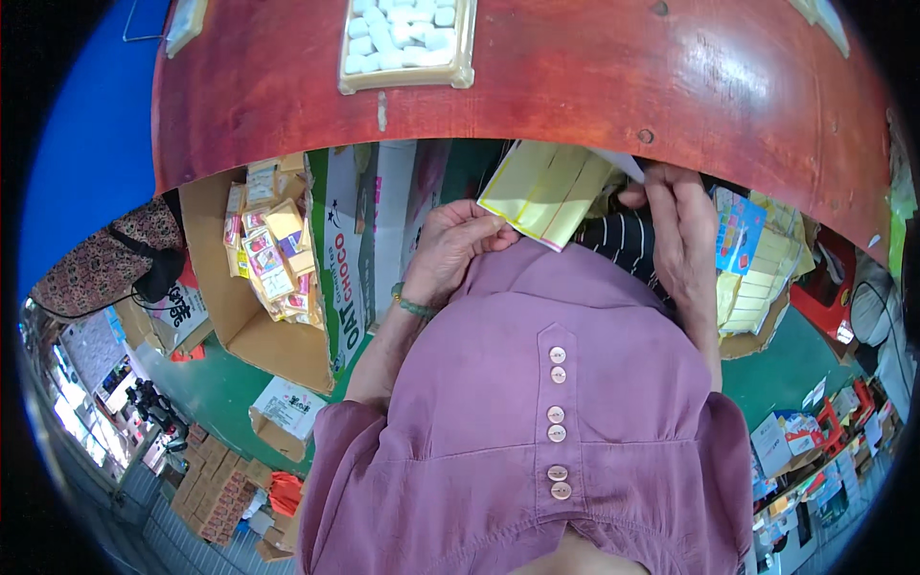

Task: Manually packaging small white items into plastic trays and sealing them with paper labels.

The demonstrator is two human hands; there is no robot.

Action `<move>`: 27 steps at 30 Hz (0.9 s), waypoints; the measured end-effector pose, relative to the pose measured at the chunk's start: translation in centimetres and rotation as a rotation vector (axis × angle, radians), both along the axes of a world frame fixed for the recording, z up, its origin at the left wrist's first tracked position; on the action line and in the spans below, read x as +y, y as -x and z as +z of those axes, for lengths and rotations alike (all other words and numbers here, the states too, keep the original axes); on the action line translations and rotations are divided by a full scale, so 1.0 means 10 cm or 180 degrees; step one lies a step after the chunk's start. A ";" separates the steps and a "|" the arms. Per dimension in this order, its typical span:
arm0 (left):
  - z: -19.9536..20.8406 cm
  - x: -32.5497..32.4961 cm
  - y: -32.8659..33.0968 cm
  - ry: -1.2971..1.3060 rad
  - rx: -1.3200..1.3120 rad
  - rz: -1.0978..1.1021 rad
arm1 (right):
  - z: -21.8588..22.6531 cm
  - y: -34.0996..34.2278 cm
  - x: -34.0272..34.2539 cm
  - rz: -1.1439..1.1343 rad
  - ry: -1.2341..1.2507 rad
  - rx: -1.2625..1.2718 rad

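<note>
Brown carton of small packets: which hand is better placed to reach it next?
Left, probably: the left hand is nearer the carton, though it pinches the yellow sheet and would likely release it first. The right hand is beyond the sheet.

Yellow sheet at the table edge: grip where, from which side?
Probably pinch the near edge of the yellow sheet, coming from the person's left, as the left hand does. It looks thin; that edge is exposed, while the red tabletop hides the far end and the right hand is opposite.
</note>
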State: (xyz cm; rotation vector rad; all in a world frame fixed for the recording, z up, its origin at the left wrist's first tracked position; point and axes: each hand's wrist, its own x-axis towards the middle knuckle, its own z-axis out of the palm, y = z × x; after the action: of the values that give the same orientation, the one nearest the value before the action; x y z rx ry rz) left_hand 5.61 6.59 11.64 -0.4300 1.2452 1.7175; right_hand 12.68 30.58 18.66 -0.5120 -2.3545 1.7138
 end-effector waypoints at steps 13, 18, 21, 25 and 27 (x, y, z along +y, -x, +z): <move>-0.12 0.06 0.15 0.0521 0.0468 -0.0215 | 0.42 -0.51 0.18 -0.0221 -0.0099 0.0512; -0.08 0.11 0.17 0.0637 0.0687 -0.0323 | 0.58 -0.61 0.22 -0.0221 -0.0271 0.0502; -0.16 0.02 0.20 0.0550 0.0771 -0.0272 | 0.52 -0.70 0.29 -0.0076 -0.0259 0.0413; -0.35 -0.02 0.23 0.0450 0.0720 -0.0031 | 0.33 -0.81 0.35 -0.0302 0.0774 0.0537; -0.35 0.00 0.25 0.0411 0.0631 0.0088 | 0.34 -0.86 0.43 -0.0344 0.1037 0.0584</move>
State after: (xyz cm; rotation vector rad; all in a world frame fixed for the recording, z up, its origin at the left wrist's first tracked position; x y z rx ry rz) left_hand 3.09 6.55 8.19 -0.3604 1.5052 1.7416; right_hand 21.30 34.91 22.06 -0.4956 -1.8991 2.0084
